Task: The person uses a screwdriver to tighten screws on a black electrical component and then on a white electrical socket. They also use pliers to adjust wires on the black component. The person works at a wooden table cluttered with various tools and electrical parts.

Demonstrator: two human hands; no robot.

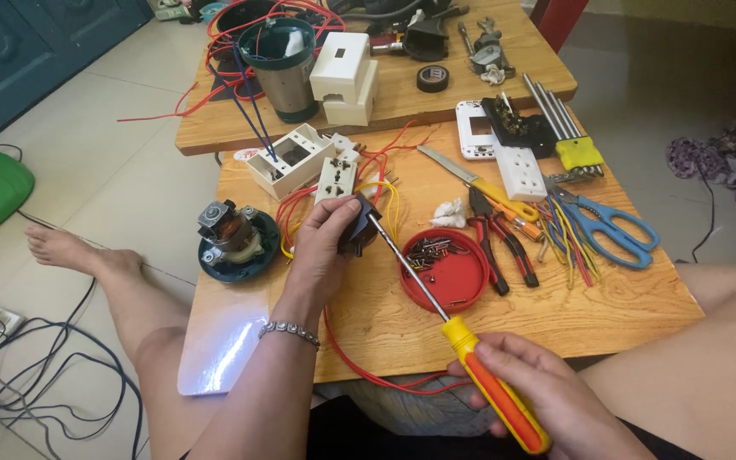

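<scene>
While my left hand [321,243] pinches the small black part [359,223] between thumb and fingertips, just above the wooden table [385,328], I hold the screwdriver [445,319] in my right hand [547,396], fingers wrapped tight round its yellow-and-orange handle.

Shaft runs long and slanted, from the handle at lower right up to the tip at upper left. Tip meets the black part on its right face; I cannot tell whether it sits in a screw head.

Black part lies up and to the left of my right fingers, well apart from them, a full shaft away. Left hand is the nearer one: it touches the part.

Red dish [443,271] of small screws sits just under the shaft. Red wires [368,375] loop below my left wrist. Pliers [496,243] lie just right of the dish.
</scene>
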